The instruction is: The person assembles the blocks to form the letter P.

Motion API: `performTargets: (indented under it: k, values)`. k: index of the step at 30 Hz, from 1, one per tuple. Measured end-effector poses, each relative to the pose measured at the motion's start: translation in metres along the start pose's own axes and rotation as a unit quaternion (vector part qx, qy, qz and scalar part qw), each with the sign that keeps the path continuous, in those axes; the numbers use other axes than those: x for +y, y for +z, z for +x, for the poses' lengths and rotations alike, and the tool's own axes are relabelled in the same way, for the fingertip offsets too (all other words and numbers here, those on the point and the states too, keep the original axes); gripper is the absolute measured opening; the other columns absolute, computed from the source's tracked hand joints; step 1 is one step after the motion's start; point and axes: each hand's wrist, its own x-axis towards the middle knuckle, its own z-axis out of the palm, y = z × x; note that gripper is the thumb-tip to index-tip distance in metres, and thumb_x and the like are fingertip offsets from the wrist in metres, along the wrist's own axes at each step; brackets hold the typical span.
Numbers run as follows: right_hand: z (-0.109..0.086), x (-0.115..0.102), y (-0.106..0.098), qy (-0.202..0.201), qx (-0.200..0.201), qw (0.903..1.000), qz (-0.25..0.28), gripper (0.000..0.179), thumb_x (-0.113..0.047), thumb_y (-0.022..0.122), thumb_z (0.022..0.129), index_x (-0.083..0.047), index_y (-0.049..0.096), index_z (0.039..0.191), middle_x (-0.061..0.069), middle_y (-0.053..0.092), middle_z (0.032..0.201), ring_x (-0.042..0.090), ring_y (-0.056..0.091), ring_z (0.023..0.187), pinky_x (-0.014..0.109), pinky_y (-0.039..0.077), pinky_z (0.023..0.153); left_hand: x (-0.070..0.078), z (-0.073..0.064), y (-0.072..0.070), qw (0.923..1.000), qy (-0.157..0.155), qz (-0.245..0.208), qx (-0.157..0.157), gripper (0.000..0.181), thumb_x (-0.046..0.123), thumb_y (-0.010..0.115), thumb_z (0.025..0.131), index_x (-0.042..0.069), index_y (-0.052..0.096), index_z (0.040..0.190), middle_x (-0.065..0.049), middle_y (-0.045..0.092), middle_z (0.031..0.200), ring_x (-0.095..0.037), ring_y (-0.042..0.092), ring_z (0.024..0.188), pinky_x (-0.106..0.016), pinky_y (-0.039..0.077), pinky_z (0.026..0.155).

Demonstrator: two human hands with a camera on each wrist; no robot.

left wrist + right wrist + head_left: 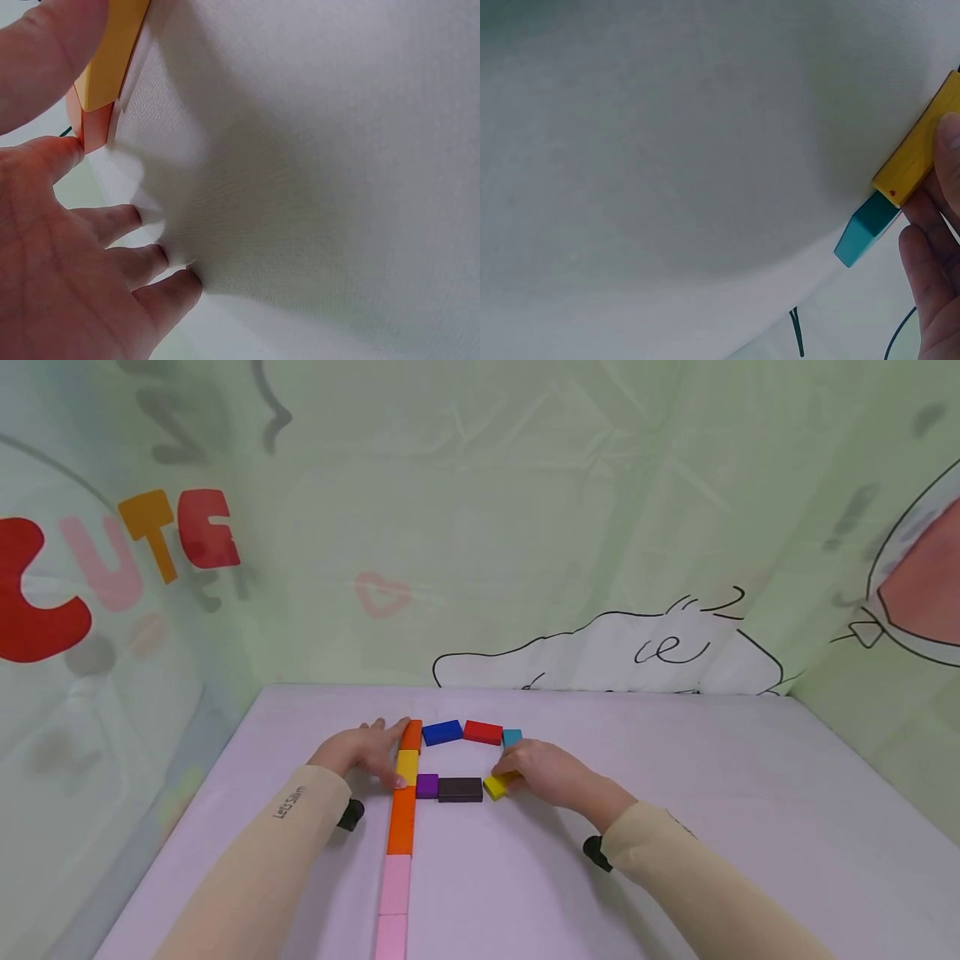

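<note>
In the head view, my right hand (551, 774) pinches a yellow block (495, 787) between thumb and fingers, right of a dark brown block (461, 790). A teal block (866, 229) lies at the far end of the yellow one in the right wrist view. My left hand (363, 752) is spread along a column of blocks: its index finger touches the top orange block (412, 735), and its thumb is at the amber block (407, 766). Its other fingertips rest on the tabletop in the left wrist view. Between column and brown block sits a purple block (427, 786).
A blue block (442, 732) and a red block (483, 732) form a row from the column's top toward the teal one. Below the amber block, the column continues with a longer orange block (402, 821) and pink blocks (395, 883). A printed cloth (525, 527) hangs behind the pale table (750, 827).
</note>
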Motion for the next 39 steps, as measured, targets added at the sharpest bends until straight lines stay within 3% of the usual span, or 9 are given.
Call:
performTargets:
  k: [19, 32, 39]
  values:
    - [0.0027, -0.0020, 0.0009, 0.001, 0.000, 1.0000, -0.009, 0.030, -0.008, 0.080, 0.085, -0.005, 0.078, 0.115, 0.007, 0.077, 0.111, 0.028, 0.068, 0.113, 0.038, 0.057, 0.100, -0.0012, -0.0024, 0.0003, 1.0000, 0.004, -0.003, 0.004, 0.103, 0.035, 0.078, 0.088, 0.023, 0.012, 0.166, -0.022, 0.007, 0.171, -0.048, 0.007, 0.157, -0.071, 0.018, 0.122]
    - [0.0017, 0.0005, 0.0014, -0.029, 0.024, 0.9992, -0.015, 0.029, -0.007, 0.082, 0.083, -0.003, 0.078, 0.112, 0.007, 0.078, 0.107, 0.027, 0.069, 0.108, 0.038, 0.058, 0.097, -0.0014, -0.0016, 0.0001, 1.0000, 0.008, 0.001, 0.004, 0.102, 0.037, 0.078, 0.088, 0.023, 0.012, 0.166, -0.023, 0.008, 0.171, -0.048, 0.007, 0.157, -0.071, 0.018, 0.122]
    - [0.0019, 0.0011, 0.0017, -0.019, 0.021, 0.9995, -0.009, 0.030, -0.006, 0.081, 0.083, -0.004, 0.078, 0.113, 0.007, 0.078, 0.107, 0.027, 0.069, 0.109, 0.037, 0.058, 0.098, -0.0009, -0.0021, -0.0004, 1.0000, 0.009, 0.000, 0.002, 0.102, 0.036, 0.078, 0.089, 0.022, 0.012, 0.166, -0.023, 0.007, 0.171, -0.048, 0.007, 0.157, -0.071, 0.018, 0.122]
